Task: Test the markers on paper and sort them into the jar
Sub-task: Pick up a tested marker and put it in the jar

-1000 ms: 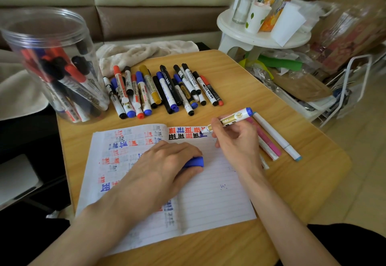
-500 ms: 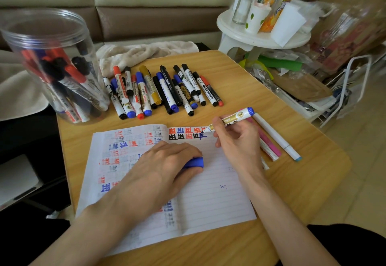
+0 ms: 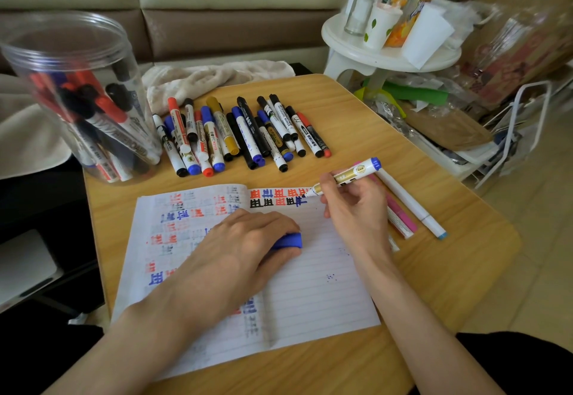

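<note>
Marker [image 3: 347, 176] pinched in our right hand [image 3: 356, 211] has barely moved, tip still at the top rows of the paper [image 3: 325, 289], so testing continues. Our left hand [image 3: 235, 249] grips its cap [image 3: 290, 240]; the jar [image 3: 40, 62] stands far left.

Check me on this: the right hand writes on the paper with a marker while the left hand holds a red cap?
Wrong in one point: the cap in the left hand is blue, not red; the head view shows it. The right hand does write on the paper with a marker.
</note>
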Demonstrator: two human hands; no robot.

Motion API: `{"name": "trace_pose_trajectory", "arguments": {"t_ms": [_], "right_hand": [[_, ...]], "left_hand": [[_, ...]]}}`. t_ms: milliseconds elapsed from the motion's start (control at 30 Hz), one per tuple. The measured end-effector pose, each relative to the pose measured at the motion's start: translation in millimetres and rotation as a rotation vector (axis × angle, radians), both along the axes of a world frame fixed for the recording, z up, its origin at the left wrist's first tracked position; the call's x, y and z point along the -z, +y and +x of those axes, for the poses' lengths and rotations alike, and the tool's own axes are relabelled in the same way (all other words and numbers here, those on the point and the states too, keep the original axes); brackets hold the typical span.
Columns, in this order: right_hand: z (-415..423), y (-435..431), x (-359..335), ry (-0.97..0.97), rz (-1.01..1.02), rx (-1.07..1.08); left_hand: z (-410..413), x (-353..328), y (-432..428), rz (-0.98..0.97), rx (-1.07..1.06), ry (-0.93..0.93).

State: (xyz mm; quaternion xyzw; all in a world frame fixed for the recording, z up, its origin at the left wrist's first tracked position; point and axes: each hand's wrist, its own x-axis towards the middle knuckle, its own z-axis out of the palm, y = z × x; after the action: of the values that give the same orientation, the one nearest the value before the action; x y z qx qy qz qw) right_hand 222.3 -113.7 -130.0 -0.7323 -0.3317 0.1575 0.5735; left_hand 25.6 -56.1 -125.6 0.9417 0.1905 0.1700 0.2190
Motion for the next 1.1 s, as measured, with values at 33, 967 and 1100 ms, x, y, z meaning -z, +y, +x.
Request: {"name": "trace_pose_trajectory", "arguments": {"t_ms": [33, 967, 1100], "right_hand": [[0.1, -0.3, -0.1, -0.008, -0.005, 0.0], [-12.0, -14.5, -35.0, 0.382, 0.078, -0.321], [-10.9, -18.0, -34.5, 0.372, 0.07, -0.357]], "left_hand": [[-0.1, -0.3, -0.2, -0.003, 0.001, 0.001], [-0.1, -8.5, 10.7, -0.158, -0.334, -0.302], [-0.3, -10.3, 9.4, -0.176, -0.349, -0.298]]}}
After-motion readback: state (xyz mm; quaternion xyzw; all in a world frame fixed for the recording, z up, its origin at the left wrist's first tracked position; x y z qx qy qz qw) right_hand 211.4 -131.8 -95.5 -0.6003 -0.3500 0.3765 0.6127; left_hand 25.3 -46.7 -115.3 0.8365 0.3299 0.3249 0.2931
